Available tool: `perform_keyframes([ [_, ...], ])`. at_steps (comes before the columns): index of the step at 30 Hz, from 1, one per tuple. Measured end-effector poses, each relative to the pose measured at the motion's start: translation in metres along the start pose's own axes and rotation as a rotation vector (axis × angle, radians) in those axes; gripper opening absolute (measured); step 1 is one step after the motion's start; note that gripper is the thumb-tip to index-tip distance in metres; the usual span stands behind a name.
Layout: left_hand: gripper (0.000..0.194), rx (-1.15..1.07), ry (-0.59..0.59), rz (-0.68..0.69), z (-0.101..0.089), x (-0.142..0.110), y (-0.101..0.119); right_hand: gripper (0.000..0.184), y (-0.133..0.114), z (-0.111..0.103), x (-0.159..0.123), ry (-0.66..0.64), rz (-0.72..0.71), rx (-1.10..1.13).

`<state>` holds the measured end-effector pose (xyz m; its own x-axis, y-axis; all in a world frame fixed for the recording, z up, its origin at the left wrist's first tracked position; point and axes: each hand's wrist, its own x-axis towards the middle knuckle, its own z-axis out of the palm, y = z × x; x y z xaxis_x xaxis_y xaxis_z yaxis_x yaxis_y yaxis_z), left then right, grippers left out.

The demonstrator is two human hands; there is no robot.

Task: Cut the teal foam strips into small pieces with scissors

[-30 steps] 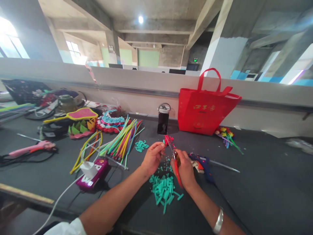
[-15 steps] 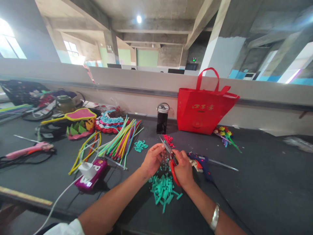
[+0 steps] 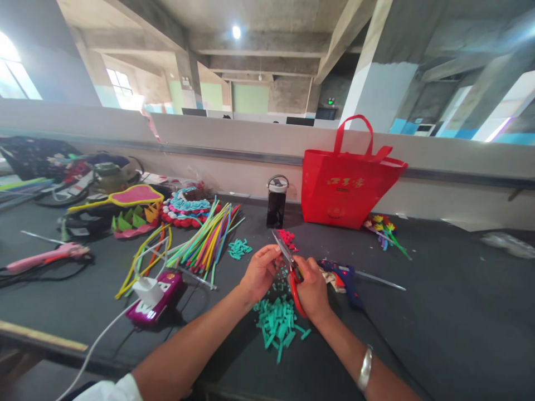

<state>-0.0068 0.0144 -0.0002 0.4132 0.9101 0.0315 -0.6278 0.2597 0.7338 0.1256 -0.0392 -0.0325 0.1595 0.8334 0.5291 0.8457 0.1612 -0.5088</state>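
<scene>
My right hand [image 3: 311, 287] is closed round the handles of orange-red scissors [image 3: 296, 295], whose metal blades point up and left. The blades lie across the fingertips of my left hand [image 3: 263, 273], which is pinched; the small green piece seen there earlier is hard to make out now. Below both hands lies a heap of cut green strips [image 3: 276, 323], with tiny green scraps [image 3: 282, 281] scattered above it. Just beyond the scissor tips is a small pile of red pieces [image 3: 287, 238]. Smaller green pieces [image 3: 239, 249] form another pile to the left.
A dark bottle [image 3: 276, 206] and a red bag [image 3: 351, 195] stand at the back. A blue glue gun [image 3: 345, 275] lies right of my hand. To the left are colourful pipe cleaners [image 3: 209, 236], a purple power strip [image 3: 156, 303] and a pink glue gun [image 3: 50, 257].
The scissors have swung left and toward me, from over the red pile to my left fingertips. My left hand keeps its pinch. The view has shifted slightly.
</scene>
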Motion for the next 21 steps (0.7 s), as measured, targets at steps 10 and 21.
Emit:
perform_keyframes([
  [10,0.017,0.017,-0.017,0.019,-0.0012,0.0011,0.0006,0.037,0.0004,-0.0011,0.0008,0.005,-0.022,0.020],
  [21,0.015,0.002,0.004,0.026,0.0001,-0.0005,-0.0004,0.031,0.0071,0.0008,0.0042,0.027,0.033,-0.014],
])
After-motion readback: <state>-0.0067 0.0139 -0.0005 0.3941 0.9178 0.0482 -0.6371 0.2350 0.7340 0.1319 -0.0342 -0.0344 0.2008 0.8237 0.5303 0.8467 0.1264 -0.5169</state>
